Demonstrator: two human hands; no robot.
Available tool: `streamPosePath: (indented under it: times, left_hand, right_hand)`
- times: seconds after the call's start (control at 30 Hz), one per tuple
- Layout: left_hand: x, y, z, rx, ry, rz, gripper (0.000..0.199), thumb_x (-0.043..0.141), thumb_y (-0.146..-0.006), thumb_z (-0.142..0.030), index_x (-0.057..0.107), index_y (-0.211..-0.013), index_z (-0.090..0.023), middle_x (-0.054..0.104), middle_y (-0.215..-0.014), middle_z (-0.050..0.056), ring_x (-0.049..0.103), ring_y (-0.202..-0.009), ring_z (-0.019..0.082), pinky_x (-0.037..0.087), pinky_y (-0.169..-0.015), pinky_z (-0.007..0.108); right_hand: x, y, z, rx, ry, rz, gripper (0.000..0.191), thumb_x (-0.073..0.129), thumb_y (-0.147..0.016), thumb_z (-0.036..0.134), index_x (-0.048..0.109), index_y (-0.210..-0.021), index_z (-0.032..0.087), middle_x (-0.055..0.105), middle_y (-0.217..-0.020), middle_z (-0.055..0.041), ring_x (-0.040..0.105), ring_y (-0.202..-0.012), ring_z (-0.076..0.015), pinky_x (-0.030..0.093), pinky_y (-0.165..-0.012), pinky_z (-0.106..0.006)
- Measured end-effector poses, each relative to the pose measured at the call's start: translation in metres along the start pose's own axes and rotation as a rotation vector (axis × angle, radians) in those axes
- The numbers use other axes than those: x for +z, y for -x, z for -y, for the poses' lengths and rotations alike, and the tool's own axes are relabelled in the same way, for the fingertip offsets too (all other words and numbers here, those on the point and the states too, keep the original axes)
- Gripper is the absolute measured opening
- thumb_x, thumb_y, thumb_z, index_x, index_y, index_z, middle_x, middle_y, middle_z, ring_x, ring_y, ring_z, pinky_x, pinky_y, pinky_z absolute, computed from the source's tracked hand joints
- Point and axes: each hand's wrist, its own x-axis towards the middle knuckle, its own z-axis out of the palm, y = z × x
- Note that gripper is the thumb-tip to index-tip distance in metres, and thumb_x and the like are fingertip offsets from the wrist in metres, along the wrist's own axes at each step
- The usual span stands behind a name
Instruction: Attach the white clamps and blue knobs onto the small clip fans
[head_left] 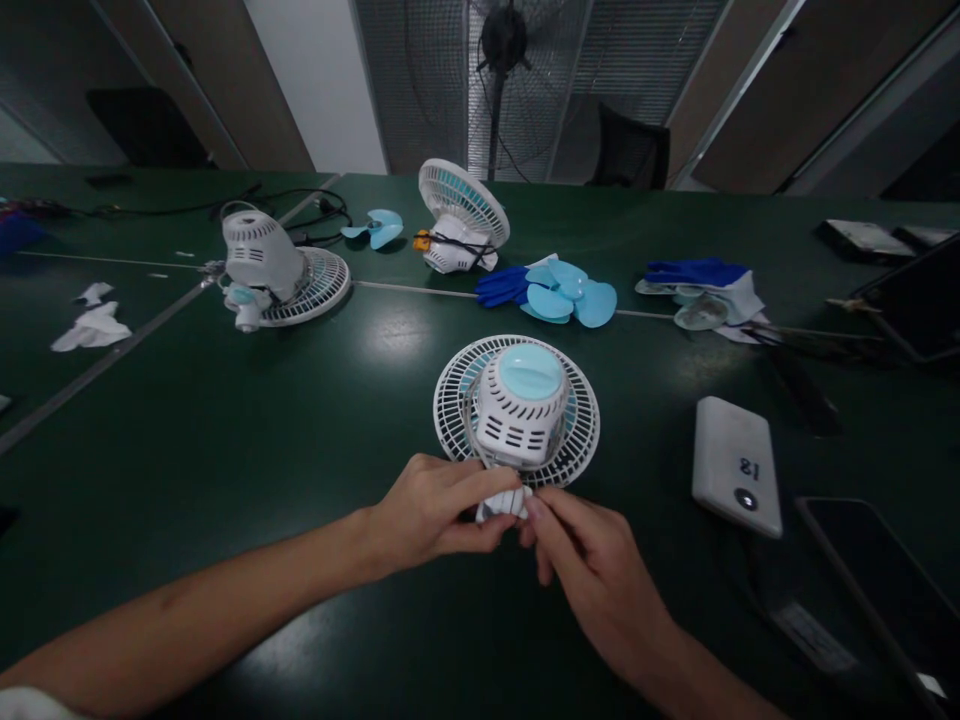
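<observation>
A small fan (525, 405) lies face down on the dark green table, its white grille flat and its motor housing, with a light blue cap, on top. My left hand (442, 503) grips the white neck piece (502, 503) at the near side of the housing between thumb and fingers. On the right of that piece, my right hand (589, 550) has its thumb and index finger pinched together at its end. Whatever may be between those fingertips is too small to make out.
Behind are a light blue fan blade (570, 292), blue-white gloves (701, 290), a second fan (461, 215) and a smaller blade (375, 228). Another fan (281, 270) lies at left. A white power bank (736, 465) and a dark phone (877, 580) are at right.
</observation>
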Motion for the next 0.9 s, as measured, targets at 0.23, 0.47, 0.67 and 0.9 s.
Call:
streamPosePath:
  times: [0.23, 0.47, 0.67, 0.9]
  left_hand:
    - [-0.001, 0.000, 0.002, 0.012, 0.056, 0.012, 0.032, 0.061, -0.098, -0.031, 0.054, -0.127, -0.018, 0.070, -0.081, -0.001, 0.062, -0.059, 0.010, 0.052, -0.054, 0.020]
    - [0.000, 0.000, 0.002, -0.003, 0.025, 0.023, 0.027, 0.060, -0.097, -0.029, 0.057, -0.123, -0.021, 0.068, -0.076, -0.003, 0.059, -0.055, 0.009, 0.048, -0.051, 0.018]
    - [0.001, 0.002, 0.005, 0.009, 0.046, 0.015, 0.035, 0.064, -0.095, -0.028, 0.055, -0.128, -0.020, 0.068, -0.077, -0.003, 0.060, -0.057, 0.009, 0.049, -0.053, 0.020]
    - [-0.001, 0.000, 0.003, -0.032, 0.106, 0.051, 0.029, 0.063, -0.097, -0.029, 0.057, -0.124, -0.020, 0.068, -0.077, -0.003, 0.061, -0.057, 0.009, 0.049, -0.053, 0.019]
  right_hand:
    - [-0.006, 0.004, -0.021, -0.461, 0.619, -0.247, 0.026, 0.052, -0.103, 0.027, 0.062, -0.126, 0.017, 0.075, -0.111, -0.0111, 0.075, -0.086, -0.0182, 0.057, -0.066, -0.026]
    - [-0.008, -0.005, 0.002, 0.114, -0.091, 0.122, 0.044, 0.031, -0.110, 0.039, 0.060, -0.084, 0.019, 0.060, -0.052, 0.0046, 0.054, -0.037, -0.0086, 0.042, -0.038, -0.019]
    - [-0.008, 0.001, -0.016, -0.319, 0.376, -0.168, 0.026, 0.051, -0.102, 0.034, 0.065, -0.118, 0.019, 0.076, -0.102, -0.0102, 0.072, -0.073, -0.0163, 0.054, -0.059, -0.025]
    - [-0.003, -0.003, 0.003, 0.107, -0.129, 0.161, 0.049, 0.025, -0.110, 0.039, 0.061, -0.084, 0.019, 0.063, -0.060, 0.0025, 0.055, -0.040, -0.0081, 0.040, -0.039, -0.019]
